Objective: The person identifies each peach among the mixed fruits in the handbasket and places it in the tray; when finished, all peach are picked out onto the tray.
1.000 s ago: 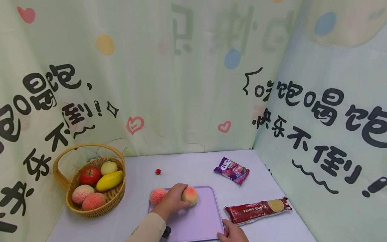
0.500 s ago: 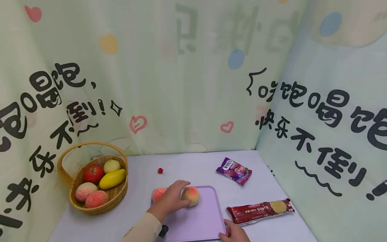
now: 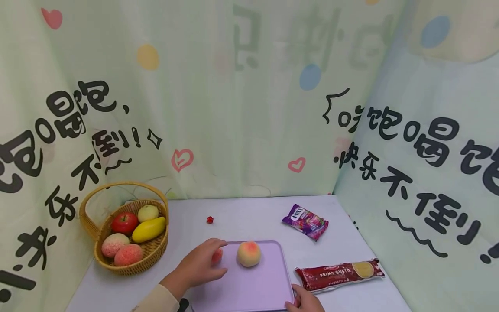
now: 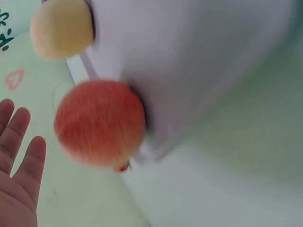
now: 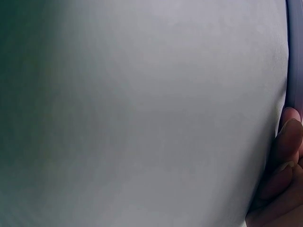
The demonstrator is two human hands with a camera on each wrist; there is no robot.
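A lilac tray (image 3: 245, 290) lies at the front of the table. On its far half sits a yellow-orange peach (image 3: 248, 255), apart from either hand. My left hand (image 3: 199, 265), fingers spread, is over the tray's left side and partly covers a redder peach (image 3: 217, 256) in the head view. The left wrist view shows this red peach (image 4: 100, 123) in full, with the straight fingers of the left hand (image 4: 21, 165) beside it, holding nothing. My right hand (image 3: 306, 300) grips the tray's near right edge; its curled fingers (image 5: 289, 142) show at the rim in the right wrist view.
A wicker basket (image 3: 160, 247) with several fruits stands at the left. A small red item (image 3: 210, 220) lies behind the tray. To the right are a purple candy bag (image 3: 306, 222) and a red spaghetti packet (image 3: 339, 275). Printed curtains (image 3: 241, 130) enclose the table.
My left hand has let go of the yellow-orange peach and moved left, over to the redder peach. The right hand has stayed at the tray's edge. The head view has turned slightly left.
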